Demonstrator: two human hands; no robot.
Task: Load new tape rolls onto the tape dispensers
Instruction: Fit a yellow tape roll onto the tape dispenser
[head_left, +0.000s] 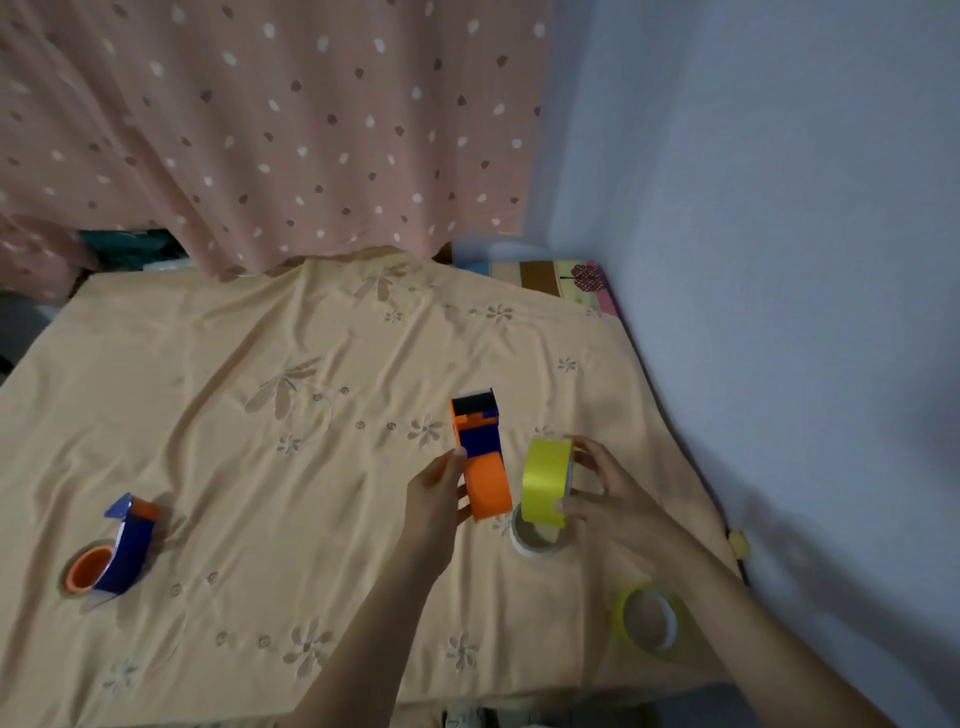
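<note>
1. Holding an orange-and-blue plastic tape dispenser (480, 457) from its left side, the left hand (436, 499) has fingers curled round the round orange hub, thumb tip near the blue body; the grip looks closed and firm.
2. Just right of that dispenser, the right hand (602, 488) pinches a glossy yellow tape roll (545, 480) on edge, thumb at the bottom rim and fingers over the top, the roll's hollow side turned toward the palm.
3. Roll and hub stand side by side, very close but apparently not yet joined, so I judge this dispenser not yet loaded; sliding the roll over the hub and threading the tape end toward the black cutter end look like what remains.
4. Directly below the held roll, nearer the person than the dispenser, a whitish roll with a cardboard-coloured core (535, 535) lies flat; whether it is spent or new I cannot tell.
5. Farther toward the person and right of the dispenser, another yellow roll (649, 621) lies flat, thin-walled and somewhat translucent.
6. Well to the left of the held dispenser, a second blue-and-orange plastic dispenser (111, 553) rests on its side; whether tape is on it I cannot tell.
7. Everything sits on a soft, wrinkled peach cloth with embroidered flowers (260, 467).
</note>
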